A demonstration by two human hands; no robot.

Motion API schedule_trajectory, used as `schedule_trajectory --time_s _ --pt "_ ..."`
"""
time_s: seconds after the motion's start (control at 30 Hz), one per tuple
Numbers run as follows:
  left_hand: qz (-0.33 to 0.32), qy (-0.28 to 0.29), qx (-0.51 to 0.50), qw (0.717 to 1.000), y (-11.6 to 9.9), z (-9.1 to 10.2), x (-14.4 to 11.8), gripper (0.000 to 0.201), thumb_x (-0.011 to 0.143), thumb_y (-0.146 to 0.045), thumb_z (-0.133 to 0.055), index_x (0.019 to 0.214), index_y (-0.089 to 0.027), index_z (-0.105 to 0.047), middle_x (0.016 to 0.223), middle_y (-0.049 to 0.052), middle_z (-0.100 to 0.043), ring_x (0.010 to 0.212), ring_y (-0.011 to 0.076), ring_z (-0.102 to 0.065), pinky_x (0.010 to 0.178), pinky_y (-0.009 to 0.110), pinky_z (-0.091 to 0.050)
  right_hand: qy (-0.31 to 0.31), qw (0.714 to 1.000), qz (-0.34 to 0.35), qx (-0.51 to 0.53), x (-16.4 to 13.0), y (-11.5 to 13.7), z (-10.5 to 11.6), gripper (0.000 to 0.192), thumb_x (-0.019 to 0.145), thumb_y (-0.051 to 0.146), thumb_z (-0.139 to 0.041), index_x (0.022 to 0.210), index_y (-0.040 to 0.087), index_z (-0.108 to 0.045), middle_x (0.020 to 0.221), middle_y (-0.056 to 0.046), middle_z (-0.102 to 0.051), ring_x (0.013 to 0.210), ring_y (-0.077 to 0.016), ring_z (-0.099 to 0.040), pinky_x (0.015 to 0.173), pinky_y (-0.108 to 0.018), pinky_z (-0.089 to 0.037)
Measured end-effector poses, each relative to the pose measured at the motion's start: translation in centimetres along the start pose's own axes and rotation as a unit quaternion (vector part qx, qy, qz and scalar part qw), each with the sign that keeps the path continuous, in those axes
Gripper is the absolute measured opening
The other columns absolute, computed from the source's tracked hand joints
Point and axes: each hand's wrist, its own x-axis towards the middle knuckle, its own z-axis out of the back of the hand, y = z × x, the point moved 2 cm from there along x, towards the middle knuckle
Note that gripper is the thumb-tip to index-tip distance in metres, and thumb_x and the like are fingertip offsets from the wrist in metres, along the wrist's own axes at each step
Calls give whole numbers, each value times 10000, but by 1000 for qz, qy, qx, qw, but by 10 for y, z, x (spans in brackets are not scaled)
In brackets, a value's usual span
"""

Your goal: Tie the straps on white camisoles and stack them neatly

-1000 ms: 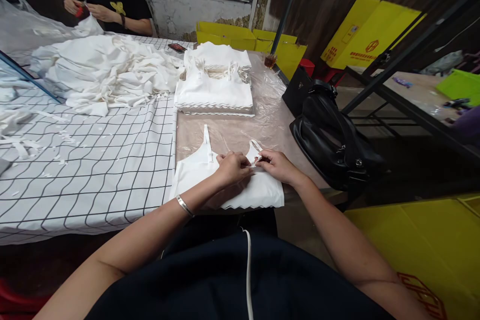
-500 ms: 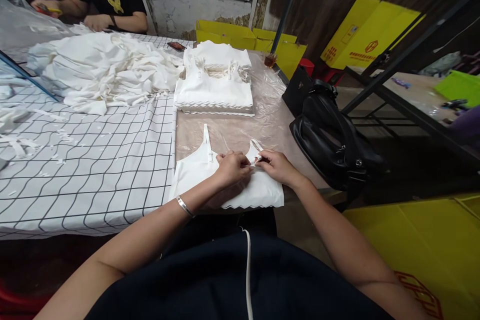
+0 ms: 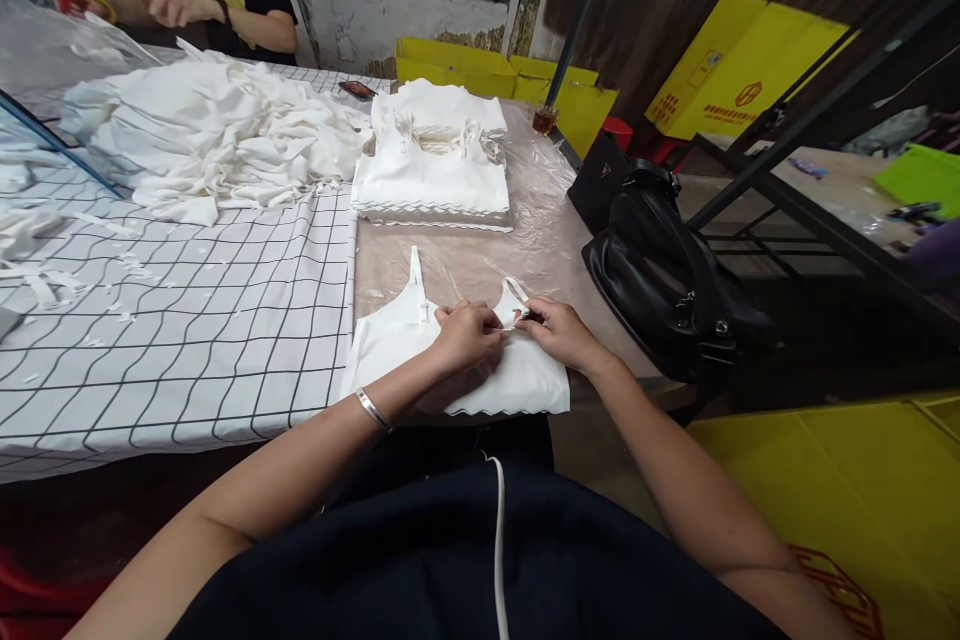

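A white camisole top (image 3: 394,345) with thin straps and a wavy hem lies flat at the table's front edge. My left hand (image 3: 469,332) is closed in a pinch on the camisole's upper edge, near the base of the right-side strap. Close beside it, my right hand (image 3: 559,330) pinches that shoulder strap (image 3: 514,290) between thumb and fingers. The strap stands in a small loop above the hands. The other strap (image 3: 416,270) lies straight on the table, with a small slider low on it. My fingers partly hide the spot where both hands meet.
Beyond the camisole sits a neat stack of white tops (image 3: 431,180). A loose heap of white garments (image 3: 217,130) covers the checked cloth (image 3: 247,320) at left. A black bag (image 3: 660,260) rests on the right edge. Across the table, a co-worker's hand (image 3: 82,2) holds scissors.
My right hand has shifted very slightly with the strap; its loop looks a little rounder. The co-worker's hands have risen from the heap. The view has moved slightly.
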Motion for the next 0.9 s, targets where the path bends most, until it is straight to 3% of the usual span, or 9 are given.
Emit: schedule_trajectory --time_s 0.7,0.8,0.9 --pt "6 7 0 1000 -1 -1 2 122 825 -259 -615 783 -177 -695 932 46 -702 1027 251 -556 921 457 -277 -12 1000 6 20 -2 4 -9 81 791 207 -577 711 200 -569 770 -19 -582 750 -170 -544 707 -287 -419" --pt "1 16 29 999 -1 -5 3 167 850 -310 -601 810 -180 -698 937 62 -695 1019 260 -558 926 466 -291 -26 999 -17 34 -1 3 -15 60 773 219 -587 715 202 -583 764 -12 -591 746 -166 -540 710 -287 -422" --pt "-54 -46 119 990 -2 -7 -9 189 869 -256 -593 1023 -191 -681 1152 108 -655 1130 287 -531 1025 513 -248 -42 991 -83 95 -3 -1 -19 113 746 305 -621 725 198 -591 726 -2 -593 707 -163 -534 683 -291 -424"
